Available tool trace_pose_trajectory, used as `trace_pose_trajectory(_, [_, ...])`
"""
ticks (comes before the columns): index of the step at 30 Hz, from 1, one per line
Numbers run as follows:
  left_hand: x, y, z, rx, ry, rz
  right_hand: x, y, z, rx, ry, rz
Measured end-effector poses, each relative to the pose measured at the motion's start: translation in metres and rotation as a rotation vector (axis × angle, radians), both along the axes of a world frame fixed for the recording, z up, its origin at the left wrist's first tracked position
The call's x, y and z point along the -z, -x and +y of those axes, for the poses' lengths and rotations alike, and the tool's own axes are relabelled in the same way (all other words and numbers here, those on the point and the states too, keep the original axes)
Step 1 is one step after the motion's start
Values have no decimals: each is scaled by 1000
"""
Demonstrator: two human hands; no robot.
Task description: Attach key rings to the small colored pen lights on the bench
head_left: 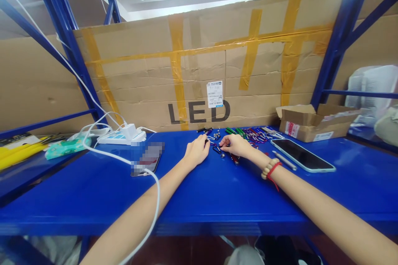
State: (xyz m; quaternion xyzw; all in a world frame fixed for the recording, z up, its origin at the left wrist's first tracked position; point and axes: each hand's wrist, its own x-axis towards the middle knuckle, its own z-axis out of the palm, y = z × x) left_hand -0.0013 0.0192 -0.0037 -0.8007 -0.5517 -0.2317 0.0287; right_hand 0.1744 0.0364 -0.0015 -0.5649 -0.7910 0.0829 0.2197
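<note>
My left hand rests on the blue table with its fingers curled. A small dark piece shows by its thumb, too small to name. Just to the right, my right hand has its thumb and fingertips pinched together; whatever is between them is too small to make out. Several small metal clips lie between the two hands. Beneath my right hand lies a short dark red tube-shaped piece. Behind it are green tube-shaped pieces and a pile of purple, red and silvery pieces.
On the right are a phone, a grey pen-like stick and an open cardboard box. To the left lie another phone and a power strip; its white cable crosses my left forearm. A large cardboard sheet stands behind.
</note>
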Motion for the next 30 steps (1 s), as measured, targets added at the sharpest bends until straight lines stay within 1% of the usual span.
trace_pose_trajectory(3, [0, 0, 1, 14, -11, 8, 3, -1, 3, -9, 17, 19])
trace_pose_trajectory(8, [1, 1, 2, 162, -52, 69, 6, -1, 4, -20, 17, 16])
trace_pose_trajectory(11, [0, 1, 1, 210, -63, 102, 5, 0, 3, -10, 0, -3])
trace_pose_trajectory(16, [1, 1, 1, 199, -69, 130, -1, 3, -5, 25, -79, -29])
trace_pose_trajectory(20, [1, 1, 1, 162, -76, 151, -10, 5, -13, 76, -241, 37])
trace_pose_trajectory(22, [1, 0, 1, 120, -69, 150, -12, 7, -15, 22, -314, 121])
trace_pose_trajectory(24, [1, 0, 1, 87, -60, 137, -12, 9, -15, -84, -356, 190])
trace_pose_trajectory(26, [1, -1, 1, 78, -51, 123, -11, 12, -16, -174, -373, 214])
trace_pose_trajectory(30, [1, -1, 2, 81, -40, 115, -9, 17, -17, -222, -395, 165])
